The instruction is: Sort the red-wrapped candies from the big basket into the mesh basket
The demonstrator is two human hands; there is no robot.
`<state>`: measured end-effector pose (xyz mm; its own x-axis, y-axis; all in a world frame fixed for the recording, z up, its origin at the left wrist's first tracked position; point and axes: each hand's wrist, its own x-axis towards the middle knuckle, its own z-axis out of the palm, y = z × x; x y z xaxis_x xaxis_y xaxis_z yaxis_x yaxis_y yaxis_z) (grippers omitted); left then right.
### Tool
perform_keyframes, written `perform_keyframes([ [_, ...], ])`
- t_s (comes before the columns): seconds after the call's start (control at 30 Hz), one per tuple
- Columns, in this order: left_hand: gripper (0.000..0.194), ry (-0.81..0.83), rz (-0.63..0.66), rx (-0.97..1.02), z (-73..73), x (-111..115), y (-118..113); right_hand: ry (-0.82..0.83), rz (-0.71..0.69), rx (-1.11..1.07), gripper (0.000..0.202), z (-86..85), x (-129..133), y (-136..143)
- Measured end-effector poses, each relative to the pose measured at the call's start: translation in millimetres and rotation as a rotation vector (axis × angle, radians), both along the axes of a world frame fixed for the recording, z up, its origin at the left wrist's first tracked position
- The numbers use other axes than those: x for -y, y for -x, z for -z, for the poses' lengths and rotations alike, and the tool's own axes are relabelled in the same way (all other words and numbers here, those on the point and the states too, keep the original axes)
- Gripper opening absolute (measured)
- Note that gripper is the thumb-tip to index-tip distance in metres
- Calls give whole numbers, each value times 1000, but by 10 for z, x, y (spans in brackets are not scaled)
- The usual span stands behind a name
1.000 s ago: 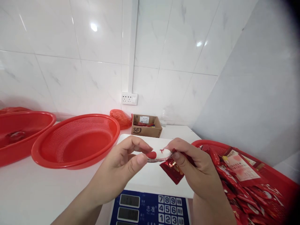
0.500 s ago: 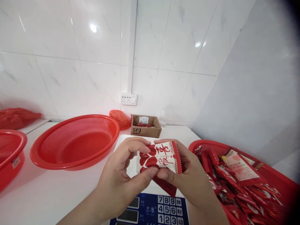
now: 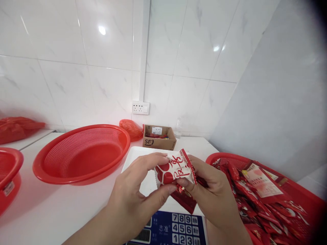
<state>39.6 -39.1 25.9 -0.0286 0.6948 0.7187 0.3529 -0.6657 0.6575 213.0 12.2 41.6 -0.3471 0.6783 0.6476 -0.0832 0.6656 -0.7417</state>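
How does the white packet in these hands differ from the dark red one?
The white packet has big red circles and red writing; the dark red packet is mostly deep red. The white packet is on top, its printed front showing, while the dark red packet is beneath, partly hidden. Both have zigzag edges.

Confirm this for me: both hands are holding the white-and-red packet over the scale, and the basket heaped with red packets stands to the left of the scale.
One thing is wrong: the head view shows the heaped basket of red packets to the right of the scale. Both the left hand and right hand do hold the white-and-red packet over it.
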Motion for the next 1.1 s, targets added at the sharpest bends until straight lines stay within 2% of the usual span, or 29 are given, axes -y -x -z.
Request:
perform_keyframes([
  [0.23, 43, 21, -39, -10, 28, -22, 3, 30, 1, -91, 22, 25, 4, 29],
  [0.43, 36, -18, -83, -78, -20, 26, 1, -6, -17, -70, 15, 57, 8, 15],
  [0.63, 18, -157, -160, -224, -115, -5, 71, -48, 12, -26, 19, 29, -4, -14],
  [0.77, 7, -186, -198, -249, -148, -37, 89, -82, 35, 38, 23, 33, -20, -34],
  [0.93, 6, -162, -149, -267, -105, -63, 60, -98, 38, 94, 25, 73, -45, -34],
  [1.1, 11, -203, -182, -294, -50, -102, 36, -111, 59, 155, 23, 103, -63, -17],
])
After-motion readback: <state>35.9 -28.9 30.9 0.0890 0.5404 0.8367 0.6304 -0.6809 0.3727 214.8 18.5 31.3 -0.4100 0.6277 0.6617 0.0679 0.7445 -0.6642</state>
